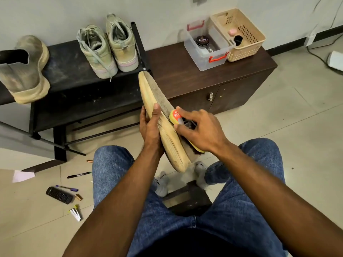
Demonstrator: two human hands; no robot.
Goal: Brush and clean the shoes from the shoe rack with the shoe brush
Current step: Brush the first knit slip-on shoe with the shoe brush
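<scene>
I sit facing a black shoe rack [74, 93]. My left hand [150, 125] grips a tan shoe [157, 101] by its sole, held on its side above my knees with the toe pointing away. My right hand [200, 130] holds a yellow shoe brush [176, 117] with a red label. Its dark bristles lie against the shoe's upper. On the rack's top stand a pair of pale green sneakers [107, 47] and, at the left edge, the matching tan shoe [26, 71].
A brown cabinet [213, 78] beside the rack carries a clear box [206, 47] with a polish tin and a beige basket [241, 34]. On the floor at left lie pens [78, 174], a remote control [59, 195] and batteries. A cable runs along the right wall.
</scene>
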